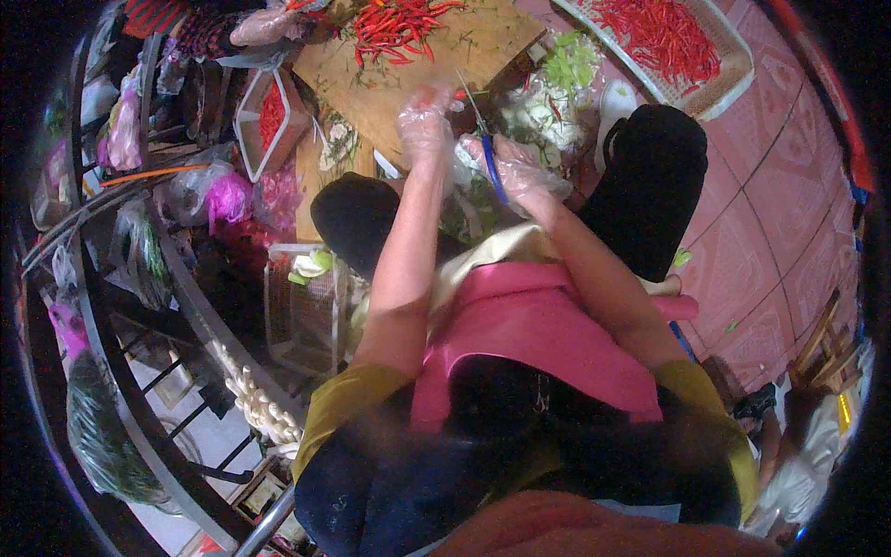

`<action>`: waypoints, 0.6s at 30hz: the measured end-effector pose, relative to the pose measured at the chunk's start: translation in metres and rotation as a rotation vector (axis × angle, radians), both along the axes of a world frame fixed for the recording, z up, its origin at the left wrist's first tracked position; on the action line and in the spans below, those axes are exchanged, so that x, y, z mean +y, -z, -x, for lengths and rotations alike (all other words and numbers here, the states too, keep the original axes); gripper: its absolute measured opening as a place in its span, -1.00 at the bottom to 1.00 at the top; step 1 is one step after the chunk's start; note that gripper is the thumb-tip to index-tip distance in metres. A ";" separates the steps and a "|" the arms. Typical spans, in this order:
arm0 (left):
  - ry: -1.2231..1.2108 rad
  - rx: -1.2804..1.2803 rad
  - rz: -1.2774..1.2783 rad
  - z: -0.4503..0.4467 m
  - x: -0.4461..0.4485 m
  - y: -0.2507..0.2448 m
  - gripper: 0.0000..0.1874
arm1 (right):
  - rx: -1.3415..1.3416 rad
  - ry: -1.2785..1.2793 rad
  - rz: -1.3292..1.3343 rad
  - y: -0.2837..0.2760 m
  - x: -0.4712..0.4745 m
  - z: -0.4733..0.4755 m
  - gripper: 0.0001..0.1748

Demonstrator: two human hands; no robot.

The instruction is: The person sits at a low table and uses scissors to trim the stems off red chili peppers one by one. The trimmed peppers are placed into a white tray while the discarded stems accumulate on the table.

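Observation:
My left hand (424,125), in a clear plastic glove, is over the near corner of a wooden board (390,118). Its fingers are blurred and pinch a red chili pepper (459,93) whose green stem points right. In my right hand (518,167), also gloved, is a pair of scissors (493,167) with blue handles. The blades reach up beside the pepper; whether they touch its stem I cannot tell. A pile of red chilies (400,28) lies at the far end of the board, with loose green stems scattered around it.
A white basket (731,83) of red chilies stands on the pink tiled floor (773,202). Vegetable trimmings (550,104) lie right of the board. A diamond-shaped container (243,122) holds more red pieces. Another person's gloved hand (264,26) is at upper left, near metal shelving (132,418).

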State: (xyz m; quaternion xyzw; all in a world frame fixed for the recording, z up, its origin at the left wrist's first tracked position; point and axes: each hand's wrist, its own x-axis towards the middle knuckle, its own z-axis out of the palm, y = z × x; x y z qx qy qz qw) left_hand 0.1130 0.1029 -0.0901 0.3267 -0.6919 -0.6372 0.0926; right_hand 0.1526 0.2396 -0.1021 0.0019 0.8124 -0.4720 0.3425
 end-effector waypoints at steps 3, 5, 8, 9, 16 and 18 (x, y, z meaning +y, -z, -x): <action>0.023 -0.036 0.115 0.001 -0.009 0.009 -0.78 | -0.011 -0.046 -0.058 0.000 0.002 -0.001 -0.09; -0.006 -0.045 0.132 0.001 -0.012 0.015 -0.80 | -0.009 -0.063 -0.084 -0.002 0.002 0.000 -0.12; -0.081 -0.041 0.033 0.004 -0.003 0.012 -0.78 | -0.003 -0.049 -0.086 -0.004 0.003 0.002 -0.14; -0.072 -0.034 -0.002 0.005 -0.001 0.013 -0.77 | 0.002 -0.015 -0.051 -0.005 0.003 0.002 -0.15; -0.143 -0.041 -0.302 0.022 -0.003 0.020 -0.82 | -0.126 0.243 0.224 0.030 -0.004 -0.003 -0.21; -0.198 -0.035 -0.415 0.033 -0.021 0.029 -0.84 | -0.241 0.348 0.316 0.030 -0.002 0.001 -0.27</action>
